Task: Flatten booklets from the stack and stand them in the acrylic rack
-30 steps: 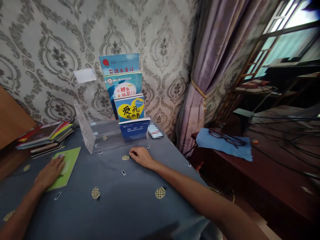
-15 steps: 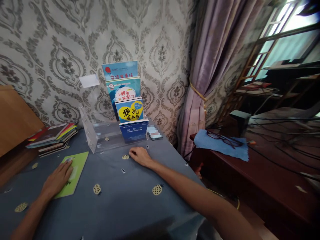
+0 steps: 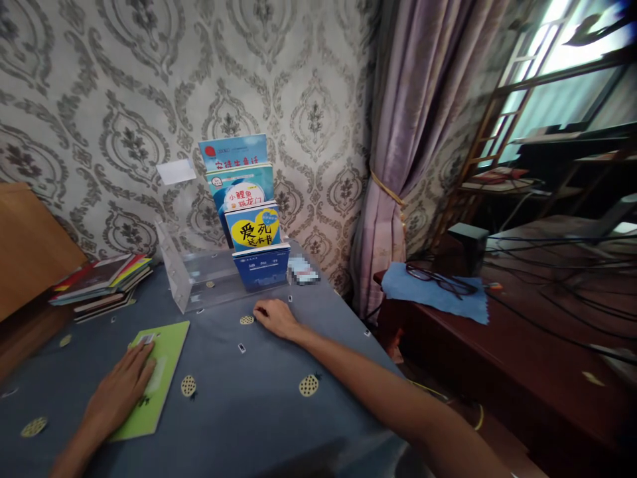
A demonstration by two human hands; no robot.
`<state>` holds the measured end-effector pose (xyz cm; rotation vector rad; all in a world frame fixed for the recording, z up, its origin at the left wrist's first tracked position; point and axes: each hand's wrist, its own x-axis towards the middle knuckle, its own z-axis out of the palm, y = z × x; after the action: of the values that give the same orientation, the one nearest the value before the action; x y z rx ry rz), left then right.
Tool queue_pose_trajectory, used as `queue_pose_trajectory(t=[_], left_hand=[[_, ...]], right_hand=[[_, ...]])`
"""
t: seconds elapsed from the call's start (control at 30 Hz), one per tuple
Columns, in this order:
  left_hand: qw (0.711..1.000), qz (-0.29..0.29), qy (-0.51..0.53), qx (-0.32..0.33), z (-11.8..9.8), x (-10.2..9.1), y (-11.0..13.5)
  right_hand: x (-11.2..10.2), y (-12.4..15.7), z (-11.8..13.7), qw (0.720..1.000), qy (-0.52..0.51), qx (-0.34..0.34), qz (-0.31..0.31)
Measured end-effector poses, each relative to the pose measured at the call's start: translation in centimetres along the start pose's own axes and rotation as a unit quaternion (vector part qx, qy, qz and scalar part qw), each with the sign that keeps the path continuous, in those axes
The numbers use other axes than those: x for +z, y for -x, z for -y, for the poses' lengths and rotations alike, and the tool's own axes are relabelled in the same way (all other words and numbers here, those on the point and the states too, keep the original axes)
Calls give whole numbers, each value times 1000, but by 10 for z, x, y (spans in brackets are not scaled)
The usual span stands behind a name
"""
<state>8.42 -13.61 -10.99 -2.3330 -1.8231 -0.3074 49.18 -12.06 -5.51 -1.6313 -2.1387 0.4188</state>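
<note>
Now, two bare hands out over one blue-gray desk (image 3: 239, 428). Flat on top of one green book (image 3: 166, 368), one left hand (image 3: 118, 390), with grip stretched out and fingers close together. Green book down on the left side of the desk, with one small white label by the fingertips. Close in front of one clear stand (image 3: 175, 272), one right hand (image 3: 276, 318), with grip loosely curled; can't tell about any touching of fingertips. In the clear stand, at its right end, four books (image 3: 261, 269) showing, one behind another. Far left, one pile of books (image 3: 102, 280), too tight to count. Off right, one pair of glasses (image 3: 456, 287) on one blue cloth (image 3: 398, 284).
</note>
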Motion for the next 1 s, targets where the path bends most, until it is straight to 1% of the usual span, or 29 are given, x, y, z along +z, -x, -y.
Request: queue_pose_trajectory(t=[0.1,0.17,0.2,0.27,0.3,0.37,0.43,0.47,0.53,0.6,0.67,0.8,0.9,1.0], left_hand=[[1000,6,0,3,-24,-14,11],[999,29,0,-28,-40,-27,16],[999,43,4,-33,-46,-34,18],[998,57,20,-36,-54,-44,17],[998,51,27,-33,-55,-46,16],[999,10,34,-24,-51,-41,10],[998,-42,42,-8,-43,-27,5],[997,-59,52,-1,-38,-19,2],[994,-73,76,7,-29,-3,0],[993,-76,91,9,-23,7,0],[993,-74,95,3,-21,9,1],[993,-59,100,-12,-26,4,2],[993,-56,100,-21,-31,2,2],[993,-51,108,-17,-41,2,1]], right_hand=[[0,0,0,1000,2,-2,-2],[0,0,0,1000,3,-3,-4],[1,0,1,1000,3,-4,-4],[1,0,0,1000,2,-6,-7],[2,0,0,1000,2,-7,-8],[3,0,-1,1000,1,-10,-10],[3,-1,-1,1000,1,-12,-10],[3,-1,-2,1000,1,-13,-10],[4,-1,-2,1000,0,-14,-9],[4,-1,-3,1000,0,-17,-7],[4,-2,-3,1000,-1,-21,-8],[6,-3,-5,1000,-3,-28,-12],[8,-3,-6,999,-5,-30,-11],[9,-4,-7,999,-5,-32,-12]])
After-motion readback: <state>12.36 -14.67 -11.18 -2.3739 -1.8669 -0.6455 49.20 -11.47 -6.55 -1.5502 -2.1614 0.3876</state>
